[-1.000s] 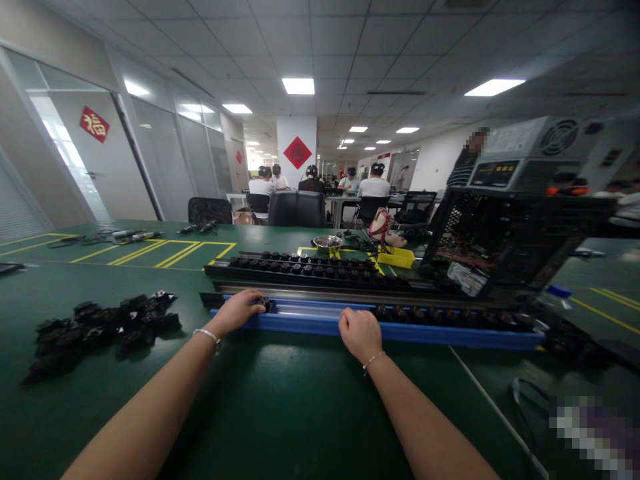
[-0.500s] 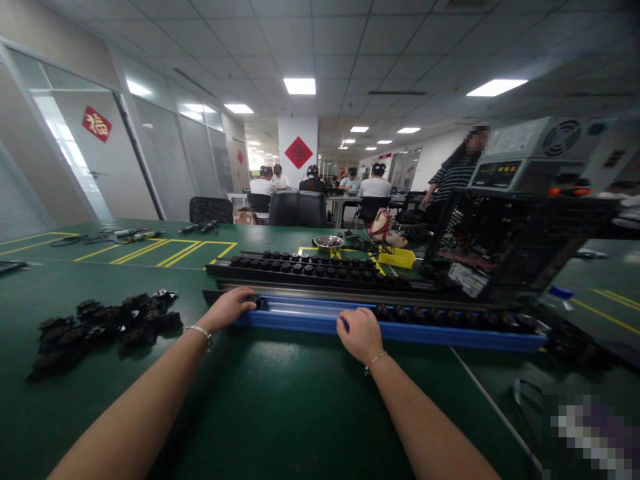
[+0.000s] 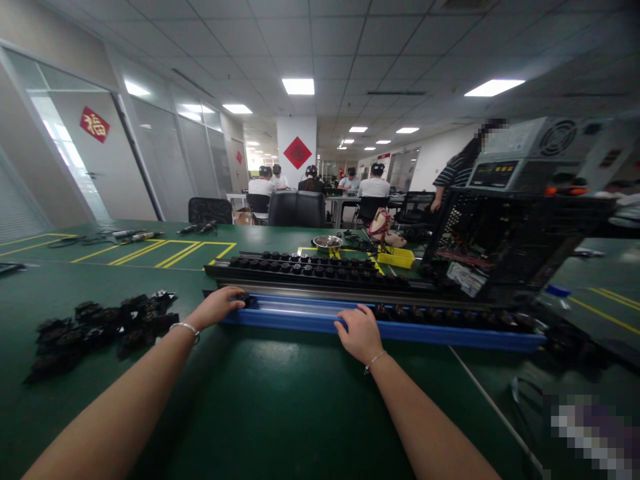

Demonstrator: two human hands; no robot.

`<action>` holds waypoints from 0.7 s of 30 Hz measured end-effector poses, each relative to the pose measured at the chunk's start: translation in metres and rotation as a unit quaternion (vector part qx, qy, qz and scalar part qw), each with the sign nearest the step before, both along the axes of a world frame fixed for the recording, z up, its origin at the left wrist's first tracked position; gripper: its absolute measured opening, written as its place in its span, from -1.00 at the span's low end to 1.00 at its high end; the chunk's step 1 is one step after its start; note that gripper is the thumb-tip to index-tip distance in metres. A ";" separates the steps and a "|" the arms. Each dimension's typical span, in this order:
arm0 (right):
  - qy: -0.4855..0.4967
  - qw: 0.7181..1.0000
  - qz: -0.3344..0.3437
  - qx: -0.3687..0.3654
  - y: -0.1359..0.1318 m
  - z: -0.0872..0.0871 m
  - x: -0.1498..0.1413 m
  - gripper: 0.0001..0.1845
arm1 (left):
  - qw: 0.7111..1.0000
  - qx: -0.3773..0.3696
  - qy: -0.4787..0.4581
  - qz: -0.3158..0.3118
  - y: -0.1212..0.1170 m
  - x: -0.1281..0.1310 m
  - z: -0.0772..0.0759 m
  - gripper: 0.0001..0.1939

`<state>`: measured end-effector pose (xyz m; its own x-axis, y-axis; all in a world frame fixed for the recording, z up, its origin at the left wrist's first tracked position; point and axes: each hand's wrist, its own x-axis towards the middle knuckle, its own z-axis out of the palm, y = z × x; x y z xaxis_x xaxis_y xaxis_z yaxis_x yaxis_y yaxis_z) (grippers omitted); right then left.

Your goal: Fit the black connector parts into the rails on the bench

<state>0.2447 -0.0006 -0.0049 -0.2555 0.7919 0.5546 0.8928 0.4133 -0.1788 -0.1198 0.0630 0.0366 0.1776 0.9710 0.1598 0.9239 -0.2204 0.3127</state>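
Observation:
A long blue channel-shaped rail lies across the table before me. Its right half holds a row of black blocks that look like socket modules, while the bare silvery channel shows in the left part. At the left end, my left hand pinches a black module in the channel, thumb and fingers together. My right hand rests on the rail near its middle, its curled fingers gripping the near wall beside the first block of the row. Loose black modules lie heaped to the left of my left arm.
Behind the blue rail lie black rails fitted with black modules. Farther back are a metal bowl and a yellow tray. An open computer case stands at the right. People sit at distant desks; one person stands behind the case.
My left hand has shifted left along the rail with the black module, and the rail's left end shows farther left. My right hand stays nearly in place. The standing person leans differently.

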 end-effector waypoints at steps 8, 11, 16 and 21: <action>-0.001 1.000 -0.006 -0.001 0.000 0.000 -0.001 -0.81 | 1.000 -0.016 0.002 0.009 -0.002 -0.007 0.005 -0.41; -0.006 1.000 -0.012 -0.007 -0.001 0.002 -0.001 -0.81 | 1.000 -0.021 0.005 0.014 -0.002 -0.010 0.005 -0.39; -0.005 1.000 -0.014 -0.010 -0.001 0.002 -0.001 -0.81 | 1.000 -0.020 0.014 0.017 0.001 -0.020 0.004 -0.41; 0.003 1.000 -0.014 -0.007 -0.001 0.001 -0.001 -0.82 | 0.999 -0.026 0.018 0.017 0.005 -0.032 0.003 -0.40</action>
<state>0.2435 -0.0016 -0.0036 -0.2309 0.8064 0.5444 0.9028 0.3862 -0.1892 -0.1521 0.0679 0.0394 0.1488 0.9834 0.1038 0.9415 -0.1730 0.2892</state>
